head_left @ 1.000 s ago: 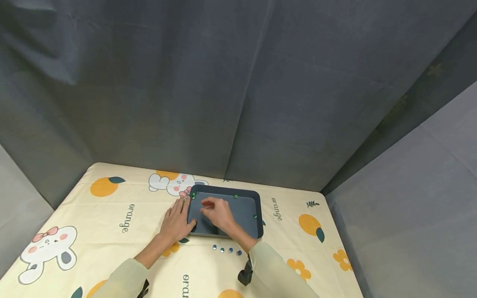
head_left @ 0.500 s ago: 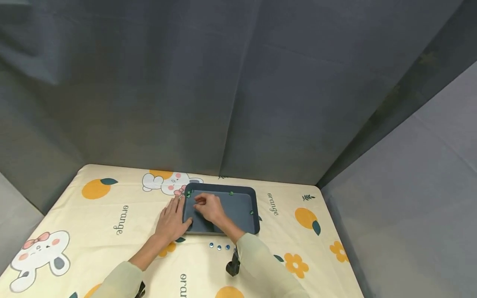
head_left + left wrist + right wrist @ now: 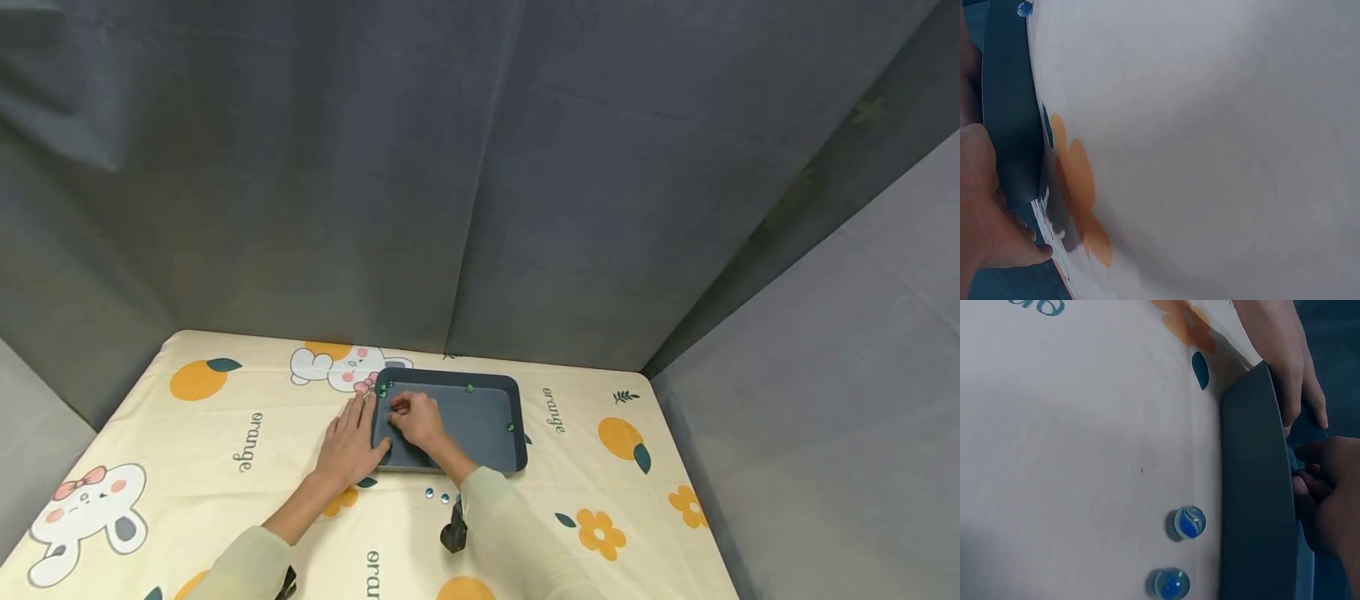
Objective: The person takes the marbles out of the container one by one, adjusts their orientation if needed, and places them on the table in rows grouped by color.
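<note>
A dark grey rectangular tray [image 3: 480, 417] lies on the table. Along its left side rests my left hand [image 3: 348, 446], fingers straight beside the rim and thumb at the near left corner; the left wrist view also has this hand [image 3: 991, 219]. Over the tray's left half, my right hand [image 3: 418, 418] has its fingers curled and tips together. A small greenish glint between those fingertips in the right wrist view looks like a marble [image 3: 1300, 465], mostly hidden. Green marbles lie inside the tray by its walls: one at the far side [image 3: 469, 388], another at the right [image 3: 511, 427].
In front of the tray sit blue glass marbles [image 3: 1190, 522] in a row, partly covered by the right sleeve and wrist camera [image 3: 453, 533]. A cream cloth [image 3: 285, 450] printed with oranges and rabbits covers the table. Grey curtains [image 3: 315, 208] enclose it.
The right forearm and sleeve have swung left, covering more of the blue marble row. The right hand shifts slightly within the tray's left half; the left hand stays at the tray's side.
</note>
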Tool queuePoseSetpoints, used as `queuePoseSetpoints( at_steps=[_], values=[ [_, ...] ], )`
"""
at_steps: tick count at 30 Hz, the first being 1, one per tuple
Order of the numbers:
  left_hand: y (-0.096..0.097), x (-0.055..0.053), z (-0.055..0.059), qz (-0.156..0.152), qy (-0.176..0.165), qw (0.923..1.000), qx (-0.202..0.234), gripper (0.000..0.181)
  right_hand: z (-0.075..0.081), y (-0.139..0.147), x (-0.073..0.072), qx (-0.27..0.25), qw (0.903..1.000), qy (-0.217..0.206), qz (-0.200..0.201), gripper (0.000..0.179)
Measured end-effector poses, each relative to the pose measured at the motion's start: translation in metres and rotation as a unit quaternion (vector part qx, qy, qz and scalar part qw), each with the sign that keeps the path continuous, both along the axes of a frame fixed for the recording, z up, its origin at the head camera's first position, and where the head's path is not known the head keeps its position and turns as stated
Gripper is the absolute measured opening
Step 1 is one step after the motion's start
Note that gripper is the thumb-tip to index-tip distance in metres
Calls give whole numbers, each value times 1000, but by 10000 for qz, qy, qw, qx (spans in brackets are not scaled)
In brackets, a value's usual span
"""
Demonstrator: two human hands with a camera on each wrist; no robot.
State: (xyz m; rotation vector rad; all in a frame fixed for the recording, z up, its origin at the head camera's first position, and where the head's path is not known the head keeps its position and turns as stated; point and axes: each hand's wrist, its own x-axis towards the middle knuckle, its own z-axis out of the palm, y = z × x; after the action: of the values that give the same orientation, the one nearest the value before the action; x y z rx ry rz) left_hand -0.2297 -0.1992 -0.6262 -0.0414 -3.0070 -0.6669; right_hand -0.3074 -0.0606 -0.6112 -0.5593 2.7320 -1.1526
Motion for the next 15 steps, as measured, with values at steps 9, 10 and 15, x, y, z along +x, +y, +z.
queuePoseSetpoints(
  at_steps=[9,10,15],
  values=[
    [-1,0,1,37,-25,10000,-26,87,-6,-12,-7,-224,9995,-56,-202,17],
    [-1,0,1,38,-18,10000,-26,87,-6,-12,-7,-243,9995,-66,-205,16],
    [0,0,1,-7,-77,10000,-59,87,-6,-17,-8,-289,9991,-89,-305,16]
  ],
)
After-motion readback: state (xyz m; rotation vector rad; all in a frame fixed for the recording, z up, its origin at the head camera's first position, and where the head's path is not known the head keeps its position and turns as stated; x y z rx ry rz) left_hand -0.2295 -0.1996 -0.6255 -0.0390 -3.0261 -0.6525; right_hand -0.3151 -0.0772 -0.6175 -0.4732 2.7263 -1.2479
